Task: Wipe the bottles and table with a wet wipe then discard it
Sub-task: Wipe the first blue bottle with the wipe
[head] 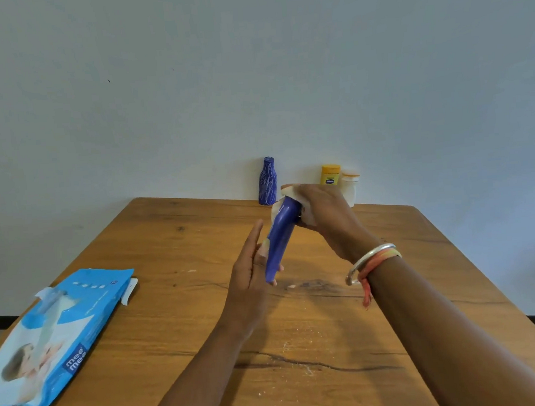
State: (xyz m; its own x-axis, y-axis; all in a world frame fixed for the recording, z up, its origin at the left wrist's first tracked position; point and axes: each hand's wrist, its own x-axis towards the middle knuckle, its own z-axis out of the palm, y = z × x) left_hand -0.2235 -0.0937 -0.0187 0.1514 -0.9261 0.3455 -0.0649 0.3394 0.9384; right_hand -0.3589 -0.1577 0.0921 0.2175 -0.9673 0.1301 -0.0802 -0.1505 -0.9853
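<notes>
Hands meet over the table (184, 305) centre: the right hand (321, 211) is closed round a white wipe (307, 214) wrapped on the upper end of a tilted blue bottle (280, 240), while the left hand (249, 274), fingers nearly straight, only props the lower end. A patterned bottle (267, 182), yellow jar (330, 175) and white jar (350, 188) stand against the wall at 12 to 1 o'clock; the wipe pack (52, 335) lies at 9 o'clock. Likely risk: with so loose a left-hand hold, a firm wiping stroke could push the wet bottle free onto the table.
</notes>
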